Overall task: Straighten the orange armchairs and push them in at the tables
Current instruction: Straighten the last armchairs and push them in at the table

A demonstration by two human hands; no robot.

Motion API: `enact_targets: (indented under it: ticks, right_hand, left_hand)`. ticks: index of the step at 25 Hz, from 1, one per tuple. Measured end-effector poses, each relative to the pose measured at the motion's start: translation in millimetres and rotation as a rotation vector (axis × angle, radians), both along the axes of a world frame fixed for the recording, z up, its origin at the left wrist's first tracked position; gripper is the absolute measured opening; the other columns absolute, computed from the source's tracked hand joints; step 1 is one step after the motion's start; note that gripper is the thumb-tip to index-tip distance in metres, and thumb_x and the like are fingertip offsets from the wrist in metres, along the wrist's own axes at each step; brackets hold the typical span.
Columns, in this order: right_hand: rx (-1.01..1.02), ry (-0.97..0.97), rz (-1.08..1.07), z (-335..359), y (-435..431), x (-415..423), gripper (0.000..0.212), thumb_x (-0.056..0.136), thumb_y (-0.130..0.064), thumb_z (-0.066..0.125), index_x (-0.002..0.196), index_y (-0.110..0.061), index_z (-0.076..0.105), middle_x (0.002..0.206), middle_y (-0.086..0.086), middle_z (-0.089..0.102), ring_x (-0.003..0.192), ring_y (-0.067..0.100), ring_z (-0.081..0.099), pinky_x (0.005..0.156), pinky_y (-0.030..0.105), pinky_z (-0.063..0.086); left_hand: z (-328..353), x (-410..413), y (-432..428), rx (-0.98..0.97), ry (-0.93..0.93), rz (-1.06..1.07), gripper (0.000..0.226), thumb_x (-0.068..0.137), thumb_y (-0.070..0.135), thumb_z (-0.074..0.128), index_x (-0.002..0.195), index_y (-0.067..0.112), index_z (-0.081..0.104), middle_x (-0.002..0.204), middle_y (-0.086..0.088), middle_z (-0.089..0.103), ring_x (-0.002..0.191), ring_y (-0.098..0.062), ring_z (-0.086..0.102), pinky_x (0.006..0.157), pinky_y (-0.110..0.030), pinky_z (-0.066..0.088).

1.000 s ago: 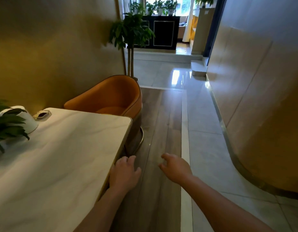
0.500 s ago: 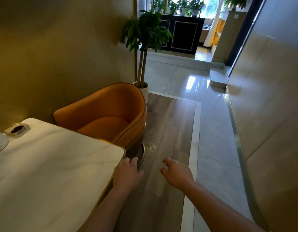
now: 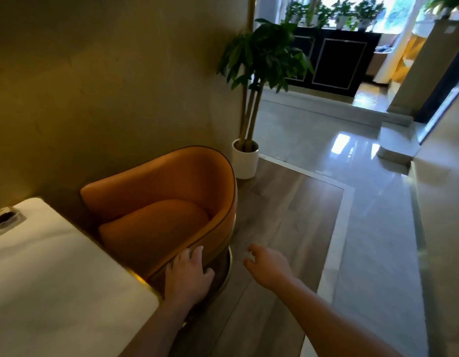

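While the orange armchair (image 3: 159, 191) sits askew at the far corner of the table (image 3: 56, 279), straightening looks unstarted. The left hand (image 3: 188, 275), fingers relaxed, is at its rim; the right hand (image 3: 268, 264) hangs open, empty.

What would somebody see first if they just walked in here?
Most likely the big orange armchair in the middle, beside the corner of the white table. The left hand is at its near rim, while the right hand hangs open over the wooden floor. Behind the armchair, a tall potted plant stands by the wall.
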State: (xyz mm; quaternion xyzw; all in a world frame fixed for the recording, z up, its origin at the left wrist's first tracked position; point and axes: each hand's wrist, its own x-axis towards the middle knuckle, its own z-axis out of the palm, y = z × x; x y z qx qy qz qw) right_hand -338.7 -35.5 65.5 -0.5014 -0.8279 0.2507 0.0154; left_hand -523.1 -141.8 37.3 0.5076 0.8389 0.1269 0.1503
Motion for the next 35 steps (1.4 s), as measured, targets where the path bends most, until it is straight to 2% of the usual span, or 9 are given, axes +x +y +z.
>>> enact_targets:
  ticks: [6,10,14,17,21,25,29,31,35]
  right_hand:
    - [0.024,0.016,0.284,-10.2,163.1,-14.9,0.026,0.099,-0.044,0.05,0.117,-0.027,0.058,0.108,-0.005,0.058,0.099,0.011,0.056,0.079,0.028,0.049]
    - [0.041,0.037,0.385,-16.7,261.7,-41.1,0.025,0.099,-0.043,0.048,0.116,-0.029,0.061,0.108,-0.006,0.059,0.094,0.009,0.056,0.072,0.023,0.046]
    - [0.028,0.025,0.475,-27.1,348.2,-83.4,0.019,0.098,-0.042,0.049,0.106,-0.031,0.063,0.101,-0.01,0.061,0.092,0.006,0.058,0.079,0.027,0.052]
    - [0.032,0.015,0.534,-38.8,410.9,-126.7,0.013,0.096,-0.04,0.052,0.099,-0.035,0.063,0.097,-0.014,0.058,0.09,0.003,0.056,0.078,0.027,0.052]
    - [0.032,-0.02,0.61,-41.3,470.1,-178.5,0.007,0.096,-0.035,0.053,0.097,-0.033,0.06,0.099,-0.01,0.057,0.091,0.007,0.057,0.084,0.034,0.056]
    - [0.027,-0.014,0.704,-44.1,526.6,-231.4,0.017,0.097,-0.041,0.052,0.108,-0.031,0.06,0.102,-0.007,0.06,0.093,0.008,0.058,0.083,0.032,0.054]
    - [0.095,-0.07,0.931,-62.3,582.0,-287.9,0.027,0.098,-0.045,0.048,0.119,-0.03,0.058,0.118,-0.004,0.059,0.112,0.016,0.055,0.092,0.037,0.051]
    - [0.145,-0.094,1.111,-74.1,609.1,-321.5,0.036,0.101,-0.046,0.044,0.128,-0.025,0.056,0.129,-0.001,0.057,0.121,0.019,0.05,0.098,0.038,0.047]
    - [0.18,-0.173,1.488,-98.3,654.0,-379.1,0.044,0.102,-0.052,0.035,0.122,-0.021,0.059,0.127,0.004,0.06,0.118,0.022,0.051,0.1,0.038,0.043]
  left_hand:
    - [-3.1,15.8,123.2,-0.036,0.046,0.207,0.065,0.098,0.052,0.044,0.154,0.026,0.023,0.158,-0.005,0.029,0.146,-0.024,0.028,0.117,-0.048,0.03]
    - [-1.5,9.7,194.4,-0.058,0.009,0.3,0.064,0.099,0.051,0.043,0.155,0.026,0.022,0.159,-0.007,0.027,0.147,-0.026,0.025,0.118,-0.05,0.028]
    - [-15.2,-13.6,261.4,-0.068,-0.003,0.386,0.065,0.099,0.051,0.043,0.155,0.026,0.02,0.159,-0.008,0.026,0.147,-0.027,0.025,0.118,-0.05,0.029]
    - [-24.3,-42.8,322.6,-0.06,-0.039,0.469,0.065,0.099,0.051,0.042,0.155,0.025,0.02,0.158,-0.008,0.027,0.146,-0.027,0.026,0.117,-0.051,0.028]
    - [-27.2,-69.3,387.5,-0.076,-0.059,0.514,0.065,0.099,0.052,0.041,0.154,0.025,0.02,0.156,-0.008,0.029,0.145,-0.028,0.027,0.116,-0.052,0.029]
    - [-33.8,-95.3,439.3,-0.103,-0.082,0.624,0.064,0.098,0.052,0.041,0.153,0.025,0.025,0.15,-0.008,0.035,0.141,-0.027,0.032,0.114,-0.052,0.032]
    - [-48.8,-109.8,489.8,-0.12,-0.142,0.777,0.058,0.096,0.052,0.04,0.147,0.025,0.032,0.142,-0.006,0.041,0.135,-0.026,0.037,0.113,-0.052,0.034]
    - [-56.3,-111.7,518.5,-0.128,-0.159,0.883,0.052,0.097,0.051,0.039,0.143,0.026,0.035,0.139,-0.005,0.042,0.134,-0.024,0.038,0.113,-0.05,0.033]
    - [-68.7,-116.9,573.1,-0.141,-0.327,1.201,0.054,0.099,0.051,0.038,0.145,0.023,0.033,0.145,-0.005,0.038,0.135,-0.025,0.037,0.113,-0.045,0.032]
